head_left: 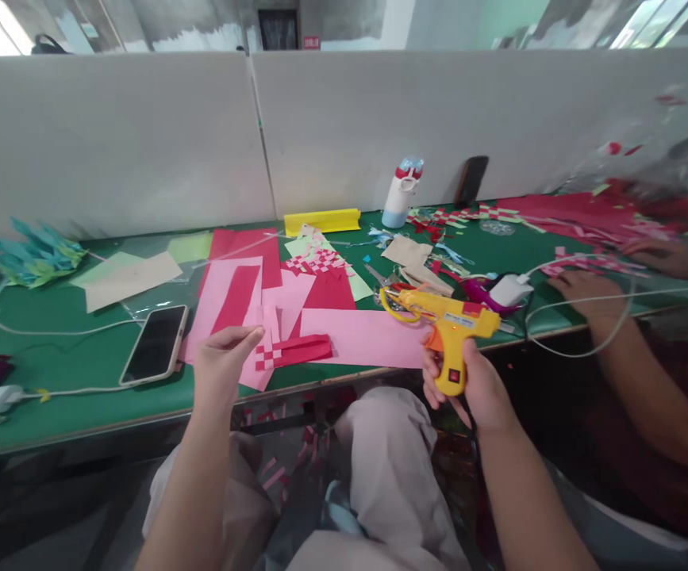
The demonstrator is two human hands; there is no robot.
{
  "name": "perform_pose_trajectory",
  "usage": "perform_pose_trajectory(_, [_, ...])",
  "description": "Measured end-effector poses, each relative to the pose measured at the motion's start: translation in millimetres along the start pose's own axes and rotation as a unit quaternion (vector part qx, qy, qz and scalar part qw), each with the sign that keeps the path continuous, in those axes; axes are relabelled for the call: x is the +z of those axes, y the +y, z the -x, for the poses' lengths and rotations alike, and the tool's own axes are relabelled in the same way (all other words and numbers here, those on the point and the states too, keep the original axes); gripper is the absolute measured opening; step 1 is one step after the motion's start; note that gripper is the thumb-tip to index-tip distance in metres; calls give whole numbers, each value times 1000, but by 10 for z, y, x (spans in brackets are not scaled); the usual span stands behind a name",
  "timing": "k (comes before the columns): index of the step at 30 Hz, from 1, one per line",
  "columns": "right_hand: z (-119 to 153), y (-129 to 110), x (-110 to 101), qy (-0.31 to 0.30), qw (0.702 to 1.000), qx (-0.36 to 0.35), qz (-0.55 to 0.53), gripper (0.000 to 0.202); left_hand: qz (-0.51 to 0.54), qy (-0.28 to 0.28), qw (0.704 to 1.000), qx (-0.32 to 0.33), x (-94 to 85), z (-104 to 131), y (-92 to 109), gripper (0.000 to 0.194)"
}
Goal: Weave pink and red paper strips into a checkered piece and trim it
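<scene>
My right hand (466,381) is wrapped round the handle of a yellow glue gun (454,321), whose nozzle points left above the table's front edge. My left hand (224,357) is closed in a pinch; whatever may be between its fingertips is too small to make out. Just right of those fingertips lies a woven pink and red paper strip piece (267,355), with red strips (305,349) running right and pink strips running up from it. Beneath are pink paper sheets (373,335) and red paper (328,293).
A phone (156,345) lies left of my left hand. Scissors (378,276), a bottle (401,194) and a yellow folded piece (322,223) are farther back. At right, another person's hands (590,295) are near cables and paper strips.
</scene>
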State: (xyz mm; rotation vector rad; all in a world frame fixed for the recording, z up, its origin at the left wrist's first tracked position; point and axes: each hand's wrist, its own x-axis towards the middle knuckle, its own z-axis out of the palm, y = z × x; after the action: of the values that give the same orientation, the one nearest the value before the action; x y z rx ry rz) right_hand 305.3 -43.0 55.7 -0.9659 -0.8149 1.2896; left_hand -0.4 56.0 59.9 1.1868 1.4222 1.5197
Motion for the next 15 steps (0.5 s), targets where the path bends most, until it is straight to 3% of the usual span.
perform_pose_trajectory(2, [-22,55,29,-17,1000,11,0,51,14,-2,1000,-11,-93,71,61,24])
perform_pose_trajectory(5, [-43,113,87,-24,1000,19,-1,49,-35,-124,990,-51,-244,219,115,20])
perform_pose_trajectory(7, [-53,144,127,-31,999,25,-6,47,-89,-217,968,-93,-300,356,90,18])
perform_pose_trajectory(12, [-72,224,192,-71,996,45,-5,45,-163,-349,910,-151,-214,791,-248,20])
perform_pose_trajectory(15, [-70,265,218,-83,995,59,-12,44,-277,-408,857,-153,-122,1004,-527,19])
